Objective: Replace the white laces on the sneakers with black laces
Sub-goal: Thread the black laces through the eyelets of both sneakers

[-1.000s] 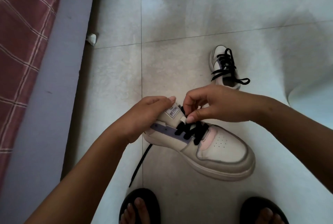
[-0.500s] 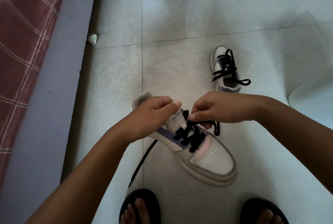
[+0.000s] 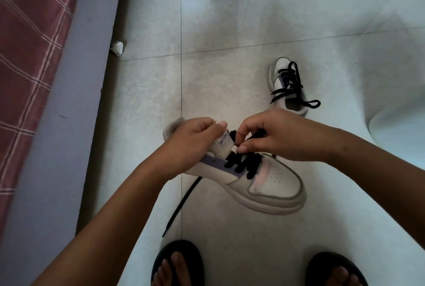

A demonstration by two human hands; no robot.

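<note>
The sneaker (image 3: 264, 177) is being held above the tiled floor (image 3: 230, 21), toe pointing right. The left hand (image 3: 193, 141) is gripping its tongue (image 3: 224, 144), while the right hand (image 3: 271, 137) is pinching the black lace (image 3: 243, 164) just beside that tongue. Beyond the sneaker, the second sneaker (image 3: 288, 85) is sitting laced in black.

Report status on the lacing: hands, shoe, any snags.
Left hand grips held sneaker at the tongue. Right hand pinches black lace near top eyelets. One lace end dangles toward the floor. Second sneaker already black-laced, untied.
</note>
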